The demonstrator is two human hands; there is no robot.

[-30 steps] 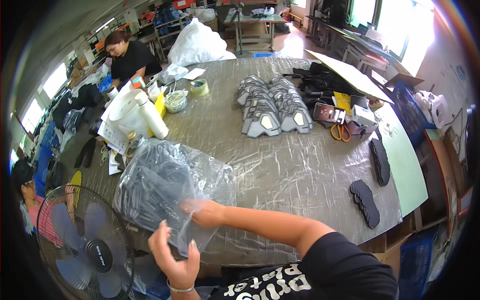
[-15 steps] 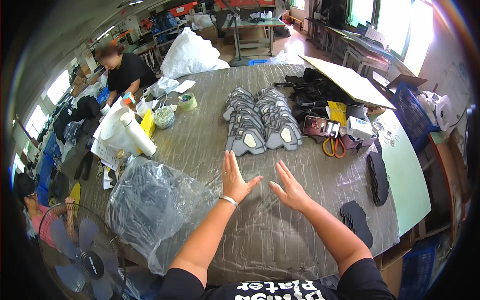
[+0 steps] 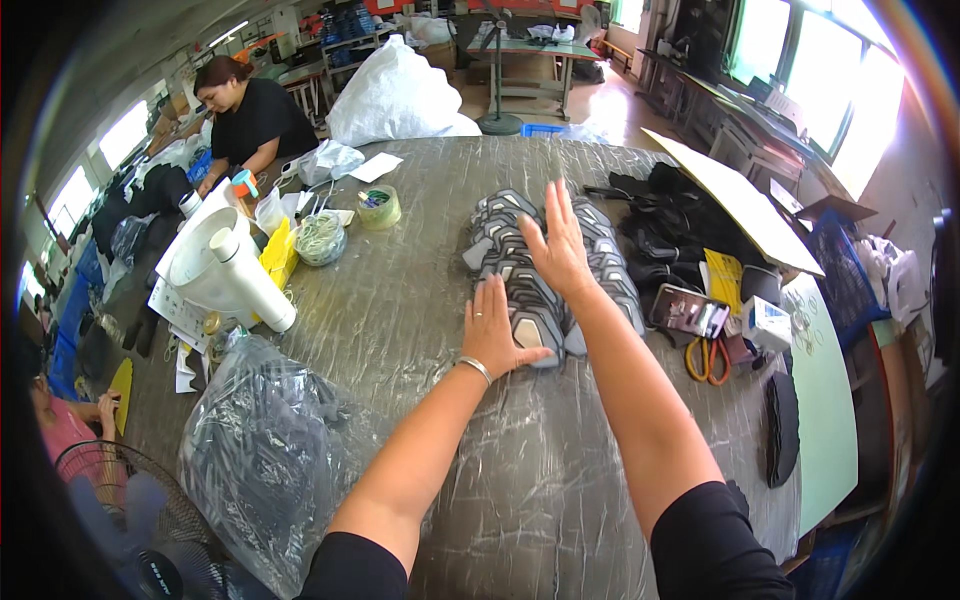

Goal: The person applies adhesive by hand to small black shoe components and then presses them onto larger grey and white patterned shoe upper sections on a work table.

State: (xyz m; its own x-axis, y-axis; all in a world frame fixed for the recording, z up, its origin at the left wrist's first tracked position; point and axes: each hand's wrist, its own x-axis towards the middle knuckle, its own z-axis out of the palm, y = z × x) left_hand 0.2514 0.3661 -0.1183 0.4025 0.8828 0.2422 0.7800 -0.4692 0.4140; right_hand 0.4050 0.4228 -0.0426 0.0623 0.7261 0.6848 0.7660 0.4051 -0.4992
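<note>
Two rows of grey pieces (image 3: 530, 287) sit mid-tabletop (image 3: 405, 300), left hand (image 3: 490, 335) at the near-left edge, right hand (image 3: 558, 248) over the middle, thumbs apart, neither clamped; I'd press lightly and evenly so overlaps don't slip.

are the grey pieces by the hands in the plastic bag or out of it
Out: the grey pieces lie overlapped in two rows on the table, apart from the plastic bag at left.
</note>
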